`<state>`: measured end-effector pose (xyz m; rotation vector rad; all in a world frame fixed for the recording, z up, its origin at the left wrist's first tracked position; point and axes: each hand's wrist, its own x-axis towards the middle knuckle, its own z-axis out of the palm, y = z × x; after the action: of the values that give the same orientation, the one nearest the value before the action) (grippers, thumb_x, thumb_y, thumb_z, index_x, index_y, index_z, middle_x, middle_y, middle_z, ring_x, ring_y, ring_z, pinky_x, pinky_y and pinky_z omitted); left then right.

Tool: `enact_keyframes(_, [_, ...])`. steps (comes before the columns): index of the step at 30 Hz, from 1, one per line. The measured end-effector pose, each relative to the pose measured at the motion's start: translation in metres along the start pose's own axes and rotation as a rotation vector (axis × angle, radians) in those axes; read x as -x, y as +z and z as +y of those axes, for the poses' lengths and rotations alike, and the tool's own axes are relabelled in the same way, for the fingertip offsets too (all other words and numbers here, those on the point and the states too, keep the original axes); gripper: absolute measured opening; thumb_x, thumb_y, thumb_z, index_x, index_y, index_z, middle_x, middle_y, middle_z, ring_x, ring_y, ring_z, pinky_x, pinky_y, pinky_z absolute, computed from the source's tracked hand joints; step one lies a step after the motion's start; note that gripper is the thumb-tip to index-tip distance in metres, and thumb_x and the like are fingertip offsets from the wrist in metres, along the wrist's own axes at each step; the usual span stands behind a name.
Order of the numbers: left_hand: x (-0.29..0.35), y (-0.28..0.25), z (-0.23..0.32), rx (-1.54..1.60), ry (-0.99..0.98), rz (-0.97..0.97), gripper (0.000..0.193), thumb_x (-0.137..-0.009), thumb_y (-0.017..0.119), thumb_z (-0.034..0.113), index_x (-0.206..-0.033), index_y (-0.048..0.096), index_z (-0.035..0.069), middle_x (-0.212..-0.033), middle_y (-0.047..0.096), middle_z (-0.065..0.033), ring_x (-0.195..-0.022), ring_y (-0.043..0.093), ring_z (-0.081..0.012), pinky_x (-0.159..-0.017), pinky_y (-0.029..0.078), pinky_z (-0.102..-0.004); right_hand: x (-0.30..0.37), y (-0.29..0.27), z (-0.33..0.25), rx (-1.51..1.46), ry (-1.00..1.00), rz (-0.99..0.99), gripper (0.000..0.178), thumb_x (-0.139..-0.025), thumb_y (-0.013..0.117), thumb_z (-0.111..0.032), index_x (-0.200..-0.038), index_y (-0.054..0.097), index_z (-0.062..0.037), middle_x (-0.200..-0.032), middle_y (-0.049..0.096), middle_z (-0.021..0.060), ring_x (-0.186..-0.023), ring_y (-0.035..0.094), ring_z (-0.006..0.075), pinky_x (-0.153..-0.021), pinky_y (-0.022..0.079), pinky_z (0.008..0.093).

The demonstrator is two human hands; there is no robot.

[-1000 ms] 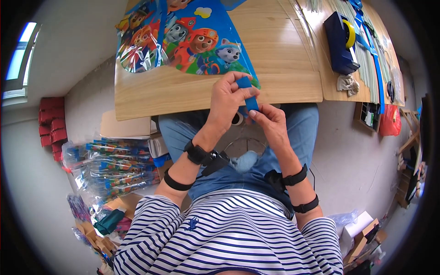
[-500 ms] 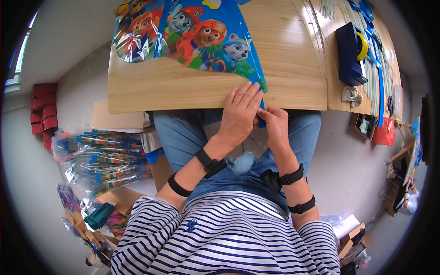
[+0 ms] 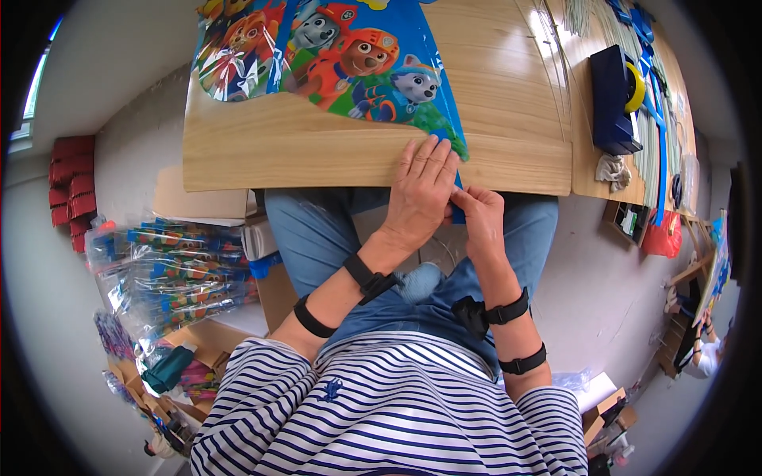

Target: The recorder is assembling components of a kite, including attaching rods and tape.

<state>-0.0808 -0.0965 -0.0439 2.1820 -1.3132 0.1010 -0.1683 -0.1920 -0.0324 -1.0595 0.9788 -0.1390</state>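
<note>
A glossy blue plastic sheet [image 3: 349,67] printed with cartoon dogs lies on the wooden table, with its narrow pointed end running down over the near edge. My left hand [image 3: 425,178] rests on that end, its fingers stretched out together and lying flat across the blue strip. Just to its right, my right hand [image 3: 480,218] pinches the strip's tip between thumb and forefinger, below the table edge. The left thumb is hidden, and so is part of the strip under my fingers.
At the right of the table [image 3: 508,170] stand a dark blue tape dispenser [image 3: 611,103] with yellow tape and a crumpled cloth [image 3: 613,171]. Beyond them lie thin pale rods [image 3: 649,159] and blue ribbon [image 3: 660,170]. Wrapped printed packs [image 3: 186,266] are stacked at the left beside cardboard [image 3: 202,193].
The whole view has shifted slightly. Both hands keep almost the same place on the blue strip, the left still flat and the right still pinching.
</note>
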Motion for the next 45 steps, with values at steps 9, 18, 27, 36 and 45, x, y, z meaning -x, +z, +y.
enact_keyframes(9, [-0.002,0.002,0.001,0.002,-0.012,-0.011,0.067,-0.061,0.076,0.008,-0.125,0.059,-0.002,-0.132,0.059,-0.0165,-0.131,0.050,-0.0317,-0.116,0.029,-0.0503,0.002,0.000,0.000,0.031,-0.023,0.000,0.019,-0.091,0.063,-0.008,-0.077,0.068,0.0032,-0.068,0.066,0.0059,-0.056,0.059,0.0118,-0.051,0.047,0.0263])
enact_keyframes(18, [-0.005,0.002,0.001,0.006,0.002,0.014,0.047,-0.074,0.065,0.005,-0.120,0.062,-0.005,-0.128,0.060,-0.0190,-0.129,0.051,-0.0328,-0.117,0.027,-0.0519,0.001,0.001,0.002,0.001,-0.050,0.021,0.022,-0.090,0.067,-0.011,-0.076,0.069,0.0047,-0.066,0.066,0.0072,-0.054,0.058,0.0108,-0.049,0.045,0.0256])
enact_keyframes(27, [-0.004,0.005,0.002,-0.028,0.009,0.015,0.042,-0.078,0.062,0.005,-0.119,0.063,-0.005,-0.129,0.060,-0.0186,-0.129,0.051,-0.0321,-0.116,0.027,-0.0529,0.001,0.002,0.005,0.020,-0.061,0.057,0.021,-0.090,0.067,-0.011,-0.076,0.070,0.0047,-0.065,0.065,0.0057,-0.055,0.056,0.0092,-0.050,0.044,0.0257])
enact_keyframes(36, [-0.006,0.007,0.001,-0.089,0.005,-0.027,0.041,-0.080,0.061,0.007,-0.119,0.064,-0.002,-0.130,0.060,-0.0155,-0.130,0.050,-0.0303,-0.115,0.026,-0.0583,0.014,-0.019,-0.003,0.749,-0.308,0.203,0.019,-0.088,0.069,-0.015,-0.089,0.072,0.0035,-0.071,0.069,0.0088,-0.064,0.062,0.0147,-0.062,0.049,0.0293])
enact_keyframes(45, [-0.007,0.001,0.000,-0.144,-0.009,-0.097,0.043,-0.078,0.059,0.001,-0.120,0.062,0.002,-0.137,0.056,-0.0103,-0.134,0.047,-0.0277,-0.116,0.022,-0.0611,-0.038,-0.186,-0.122,0.252,-0.623,0.643,0.045,-0.091,0.070,-0.020,-0.126,0.054,0.0030,-0.098,0.067,0.0129,-0.074,0.068,0.0163,-0.064,0.055,0.0275])
